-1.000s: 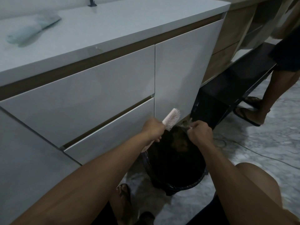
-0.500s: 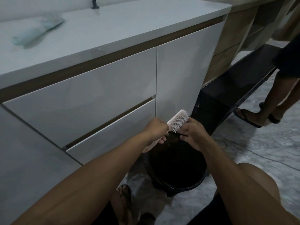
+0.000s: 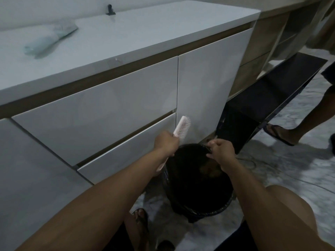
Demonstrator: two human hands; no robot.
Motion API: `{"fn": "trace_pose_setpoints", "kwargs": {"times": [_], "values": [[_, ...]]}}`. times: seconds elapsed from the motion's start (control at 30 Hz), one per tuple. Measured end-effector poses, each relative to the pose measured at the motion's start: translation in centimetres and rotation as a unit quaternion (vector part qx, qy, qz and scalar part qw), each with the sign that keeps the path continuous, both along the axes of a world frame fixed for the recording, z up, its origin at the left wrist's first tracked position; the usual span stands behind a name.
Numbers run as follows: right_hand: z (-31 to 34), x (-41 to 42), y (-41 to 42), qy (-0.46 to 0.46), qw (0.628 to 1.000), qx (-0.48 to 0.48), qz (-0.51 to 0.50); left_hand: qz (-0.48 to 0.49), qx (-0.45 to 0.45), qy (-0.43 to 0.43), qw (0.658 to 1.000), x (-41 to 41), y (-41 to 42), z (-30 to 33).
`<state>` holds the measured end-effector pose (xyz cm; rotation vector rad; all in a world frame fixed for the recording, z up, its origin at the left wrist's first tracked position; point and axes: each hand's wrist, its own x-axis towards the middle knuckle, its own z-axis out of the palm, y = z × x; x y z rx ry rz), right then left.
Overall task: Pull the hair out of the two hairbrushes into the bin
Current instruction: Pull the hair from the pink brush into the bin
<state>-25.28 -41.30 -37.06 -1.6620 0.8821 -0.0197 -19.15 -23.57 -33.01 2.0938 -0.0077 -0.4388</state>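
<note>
Crouched over a black bin, a person's left hand grips a pink hairbrush upright beside it while the right hand, fingertips pinched together, hangs above the opening, best released low so any strands fall inside.

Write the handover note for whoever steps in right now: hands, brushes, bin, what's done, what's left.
Left hand: closed on the pink brush by its handle, bristle head raised above the bin.
Right hand: over the bin's far rim, fingers pinched; whether hair is in them is too small to tell.
Blue brush: lying on the counter, untouched.
Done: a dark clump already sits in the bin.
Left: check the pink brush for remaining hair, then clean the blue one.
</note>
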Motion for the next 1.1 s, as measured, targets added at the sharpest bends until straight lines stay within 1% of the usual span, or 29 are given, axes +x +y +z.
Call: {"fn": "trace_pose_setpoints", "kwargs": {"times": [0.07, 0.2, 0.3, 0.37, 0.43, 0.5, 0.57, 0.63, 0.7, 0.8, 0.9, 0.97, 1.03, 1.1], "values": [[-0.4, 0.1, 0.2, 0.004, 1.0, -0.011, 0.01, -0.017, -0.007, 0.017, 1.0, -0.2, 0.2, 0.0], [-0.7, 0.0, 0.6, 0.015, 0.996, -0.074, 0.054, -0.043, -0.027, 0.055, 0.997, -0.4, 0.3, -0.3], [-0.3, 0.0, 0.8, 0.022, 0.997, -0.069, 0.025, -0.069, -0.035, 0.089, 0.993, -0.6, 0.4, -0.5], [0.5, -0.2, 1.2, 0.016, 0.999, -0.037, 0.004, -0.085, -0.034, 0.101, 0.991, -0.7, 0.5, -0.6], [1.4, -0.4, 1.7, -0.015, 1.0, 0.003, 0.0, -0.095, -0.039, 0.11, 0.989, -0.9, 0.4, -0.7], [2.4, -1.0, 2.4, -0.049, 0.995, 0.077, 0.031, -0.098, -0.049, 0.113, 0.988, -1.1, 0.3, -1.1], [3.0, -1.3, 2.9, -0.059, 0.985, 0.143, 0.08, -0.105, -0.061, 0.113, 0.986, -1.4, 0.1, -1.3], [3.0, -1.4, 3.2, -0.053, 0.983, 0.147, 0.095, -0.118, -0.072, 0.108, 0.985, -1.6, 0.0, -1.5], [3.1, -1.4, 3.4, -0.055, 0.984, 0.152, 0.071, -0.133, -0.068, 0.089, 0.985, -1.9, -0.1, -1.7], [3.3, -1.4, 3.1, -0.051, 0.983, 0.174, 0.04, -0.139, -0.038, 0.033, 0.989, -2.5, -0.1, -1.8], [3.5, -1.5, 2.8, -0.056, 0.983, 0.176, 0.012, -0.12, -0.01, -0.019, 0.992, -2.9, -0.1, -1.8], [3.1, -1.5, 2.4, -0.059, 0.984, 0.165, -0.021, -0.096, -0.018, -0.031, 0.995, -3.1, -0.1, -1.9], [3.0, -1.4, 2.1, -0.06, 0.989, 0.128, -0.052, -0.09, -0.019, -0.041, 0.995, -3.2, 0.0, -1.7], [2.9, -1.2, 2.2, -0.079, 0.983, 0.138, -0.086, -0.098, -0.016, -0.048, 0.994, -3.5, 0.1, -1.4]]}}
